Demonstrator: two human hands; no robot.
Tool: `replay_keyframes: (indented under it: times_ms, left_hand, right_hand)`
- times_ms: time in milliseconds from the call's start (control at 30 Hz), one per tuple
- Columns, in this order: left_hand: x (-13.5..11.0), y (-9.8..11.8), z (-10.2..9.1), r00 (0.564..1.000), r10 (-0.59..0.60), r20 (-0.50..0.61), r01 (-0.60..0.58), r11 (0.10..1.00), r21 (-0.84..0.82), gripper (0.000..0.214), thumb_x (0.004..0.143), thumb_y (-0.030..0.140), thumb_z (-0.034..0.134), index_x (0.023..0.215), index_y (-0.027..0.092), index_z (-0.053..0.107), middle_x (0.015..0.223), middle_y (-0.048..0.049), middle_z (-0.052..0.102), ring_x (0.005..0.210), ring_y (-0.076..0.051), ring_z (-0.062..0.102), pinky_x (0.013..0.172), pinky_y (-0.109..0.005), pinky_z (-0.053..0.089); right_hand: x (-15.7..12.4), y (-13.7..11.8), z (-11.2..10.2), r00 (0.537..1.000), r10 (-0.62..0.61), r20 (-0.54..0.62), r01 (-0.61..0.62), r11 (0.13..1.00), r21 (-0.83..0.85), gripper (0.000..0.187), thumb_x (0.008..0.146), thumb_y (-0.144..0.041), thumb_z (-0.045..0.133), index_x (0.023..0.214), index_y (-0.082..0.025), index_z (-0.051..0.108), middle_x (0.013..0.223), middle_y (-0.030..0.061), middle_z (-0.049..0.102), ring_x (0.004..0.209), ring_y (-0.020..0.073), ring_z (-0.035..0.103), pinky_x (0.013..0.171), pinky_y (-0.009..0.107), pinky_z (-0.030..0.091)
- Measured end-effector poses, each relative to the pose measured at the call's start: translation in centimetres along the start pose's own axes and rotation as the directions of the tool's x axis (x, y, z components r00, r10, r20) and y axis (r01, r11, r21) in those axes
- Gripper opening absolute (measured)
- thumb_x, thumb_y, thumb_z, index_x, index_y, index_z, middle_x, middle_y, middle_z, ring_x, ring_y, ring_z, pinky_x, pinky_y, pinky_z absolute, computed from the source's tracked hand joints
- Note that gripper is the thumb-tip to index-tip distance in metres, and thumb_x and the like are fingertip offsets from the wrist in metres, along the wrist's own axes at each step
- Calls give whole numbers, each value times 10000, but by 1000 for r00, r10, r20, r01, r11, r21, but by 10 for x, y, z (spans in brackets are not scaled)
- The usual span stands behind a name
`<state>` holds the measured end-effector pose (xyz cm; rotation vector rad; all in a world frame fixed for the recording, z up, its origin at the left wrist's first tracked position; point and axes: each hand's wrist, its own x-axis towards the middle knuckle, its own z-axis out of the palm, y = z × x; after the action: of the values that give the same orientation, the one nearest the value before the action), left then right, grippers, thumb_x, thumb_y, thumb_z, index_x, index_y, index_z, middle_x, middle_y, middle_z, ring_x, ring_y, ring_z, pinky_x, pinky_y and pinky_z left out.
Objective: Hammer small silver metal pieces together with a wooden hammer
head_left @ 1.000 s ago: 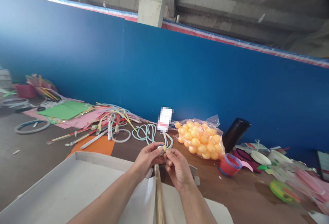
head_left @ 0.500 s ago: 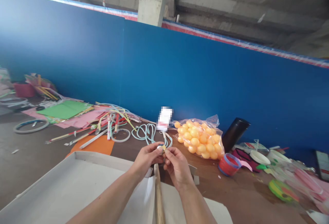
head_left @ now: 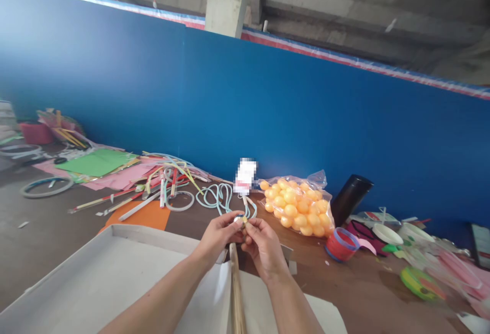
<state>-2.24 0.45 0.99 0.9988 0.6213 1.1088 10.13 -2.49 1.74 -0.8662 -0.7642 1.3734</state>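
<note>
Both hands meet over the near edge of the brown table. My left hand (head_left: 218,236) and my right hand (head_left: 263,248) pinch one small round yellowish thing (head_left: 241,219) between their fingertips; I cannot make out what it is. A wooden stick (head_left: 236,293) runs from under the hands toward me. Below my forearms lies a shallow white cardboard tray (head_left: 126,262). Just beyond the fingers lie pale blue tube loops (head_left: 218,197).
A clear bag of orange balls (head_left: 296,209) sits right of the hands, with a black cylinder (head_left: 350,198) and a red tape roll (head_left: 342,245) beyond. Straws, rings and coloured paper (head_left: 99,163) spread at the left. A blue wall (head_left: 268,114) backs the table.
The hands stay together on the small thing, with only slight finger shifts. The view has drifted a little.
</note>
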Motion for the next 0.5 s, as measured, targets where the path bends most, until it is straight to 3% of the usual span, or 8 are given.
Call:
replay_keyframes:
  times_ms: [500]
  left_hand:
    - [-1,1,1,1000,3,-22,-2,999,35,431,704,349,672,1066,122,614,830,-82,674,698,-169,644,707,-310,516]
  right_hand:
    - [2,0,-1,1000,10,15,-9,999,-34,254,706,-251,719,827,-164,514,564,-55,559,455,43,463,419,157,478]
